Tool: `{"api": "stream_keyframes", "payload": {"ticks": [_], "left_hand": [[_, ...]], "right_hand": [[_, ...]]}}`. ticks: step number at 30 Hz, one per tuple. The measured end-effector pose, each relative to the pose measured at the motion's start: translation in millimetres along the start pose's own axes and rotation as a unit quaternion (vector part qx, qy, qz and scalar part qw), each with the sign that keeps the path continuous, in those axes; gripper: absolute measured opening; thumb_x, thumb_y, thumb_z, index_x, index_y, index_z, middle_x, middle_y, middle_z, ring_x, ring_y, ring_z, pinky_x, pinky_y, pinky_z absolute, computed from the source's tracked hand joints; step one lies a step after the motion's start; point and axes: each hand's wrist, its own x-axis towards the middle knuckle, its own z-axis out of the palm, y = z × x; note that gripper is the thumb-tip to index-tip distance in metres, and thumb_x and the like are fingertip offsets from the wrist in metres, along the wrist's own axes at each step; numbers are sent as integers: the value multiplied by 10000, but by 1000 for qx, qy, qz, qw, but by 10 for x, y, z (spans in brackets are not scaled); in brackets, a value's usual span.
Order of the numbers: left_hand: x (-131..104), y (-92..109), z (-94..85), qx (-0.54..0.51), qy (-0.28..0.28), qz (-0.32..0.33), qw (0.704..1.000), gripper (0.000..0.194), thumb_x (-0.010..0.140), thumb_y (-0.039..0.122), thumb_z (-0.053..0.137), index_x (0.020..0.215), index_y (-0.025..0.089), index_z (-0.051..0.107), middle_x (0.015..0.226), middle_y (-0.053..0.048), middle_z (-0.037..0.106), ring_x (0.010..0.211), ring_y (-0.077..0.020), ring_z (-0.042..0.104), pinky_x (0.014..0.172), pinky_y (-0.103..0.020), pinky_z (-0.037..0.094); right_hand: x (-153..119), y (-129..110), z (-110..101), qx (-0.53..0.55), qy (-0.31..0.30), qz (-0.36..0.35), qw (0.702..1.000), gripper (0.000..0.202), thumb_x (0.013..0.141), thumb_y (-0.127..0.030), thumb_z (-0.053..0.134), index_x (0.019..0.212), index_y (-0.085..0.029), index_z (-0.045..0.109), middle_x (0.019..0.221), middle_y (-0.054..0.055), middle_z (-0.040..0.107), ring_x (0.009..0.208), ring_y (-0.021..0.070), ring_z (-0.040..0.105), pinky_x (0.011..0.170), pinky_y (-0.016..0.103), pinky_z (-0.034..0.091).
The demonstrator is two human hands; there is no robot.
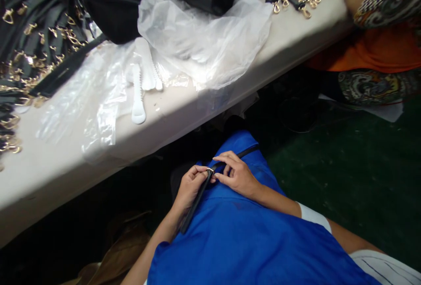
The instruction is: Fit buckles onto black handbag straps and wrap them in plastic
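A narrow black strap [196, 206] with a small gold-coloured buckle [210, 170] lies over my lap, on blue cloth. My left hand [190, 185] pinches the strap at the buckle between thumb and fingers, and one strap end hangs down along the wrist. On the other side of the buckle, my right hand [239, 177] has its bent fingers around the strap, the index finger stretched over it and the thumb near the buckle. From under the right hand the strap runs on toward my knee. The right fingers partly hide how firmly they grip.
A pale table [158, 122] runs diagonally ahead. On it lie white toothed plastic tools [138, 96], clear plastic bags [207, 44], black bags [108, 4] and many black straps with gold clasps [42, 35]. Another person's patterned sleeve [391, 0] shows at upper right.
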Motion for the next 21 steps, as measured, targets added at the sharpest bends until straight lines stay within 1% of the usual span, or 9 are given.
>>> {"api": "stream_keyframes", "payload": {"ticks": [2, 5, 7, 9, 11, 14, 16, 18, 21], "left_hand": [[-7, 47, 19, 3, 1, 14, 1000, 282, 764, 381, 695, 904, 149, 616, 762, -35, 721, 734, -164, 683, 798, -286, 510], [16, 98, 85, 24, -6, 34, 999, 297, 759, 392, 706, 908, 146, 633, 777, -35, 721, 715, -156, 666, 784, -276, 505], [50, 118, 148, 24, -13, 36, 999, 299, 750, 390, 716, 903, 144, 641, 788, -37, 722, 723, -158, 662, 768, -266, 499], [84, 131, 212, 3, -24, 24, 999, 302, 759, 393, 703, 911, 137, 654, 801, -49, 724, 741, -168, 664, 756, -263, 492], [102, 143, 264, -38, -51, -2, 998, 293, 767, 376, 694, 919, 125, 677, 820, -65, 726, 755, -173, 662, 758, -262, 485], [93, 157, 293, -112, -106, -50, 987, 256, 710, 265, 747, 914, 115, 707, 853, -75, 726, 773, -157, 647, 788, -249, 469], [80, 153, 278, -121, -145, -76, 979, 290, 683, 223, 774, 945, 116, 706, 854, -72, 721, 779, -143, 636, 787, -239, 460], [81, 127, 248, -80, -171, -82, 979, 341, 689, 244, 790, 991, 120, 689, 864, -69, 715, 798, -140, 632, 788, -240, 456], [118, 55, 206, 35, -164, -47, 985, 399, 671, 317, 819, 985, 123, 667, 895, -67, 709, 838, -154, 633, 814, -264, 461]], "right_hand": [[-39, -24, -29, -86, 47, -90, 991, 377, 821, -209, 636, 1195, -248, 610, 1230, 81, 521, 787, 111, 602, 669, 245, 530], [-55, -69, -55, -165, 49, -186, 967, 316, 855, -164, 587, 1163, -223, 620, 1096, 85, 574, 967, 182, 582, 865, 329, 522], [-45, -96, -65, -190, 46, -226, 954, 311, 852, -148, 575, 1158, -192, 606, 1001, 83, 604, 961, 202, 568, 876, 354, 512], [-34, -111, -75, -213, 66, -245, 943, 282, 843, -150, 579, 1124, -168, 600, 951, 84, 617, 910, 206, 563, 837, 358, 514], [-32, -108, -89, -240, 96, -248, 934, 194, 846, -152, 580, 1037, -153, 611, 913, 85, 620, 869, 205, 561, 807, 357, 513], [-55, -75, -115, -260, 132, -244, 925, 53, 880, -150, 562, 897, -141, 611, 844, 81, 625, 819, 194, 570, 778, 342, 508], [-88, -42, -134, -237, 141, -227, 934, 90, 905, -165, 552, 840, -145, 610, 832, 76, 630, 807, 180, 584, 771, 319, 507], [-130, -8, -152, -182, 135, -192, 955, 146, 918, -189, 551, 792, -155, 617, 831, 65, 632, 790, 159, 597, 752, 288, 505], [-193, 51, -176, -83, 108, -108, 985, 177, 911, -242, 573, 769, -169, 649, 829, 48, 645, 775, 143, 614, 739, 266, 503]]}}
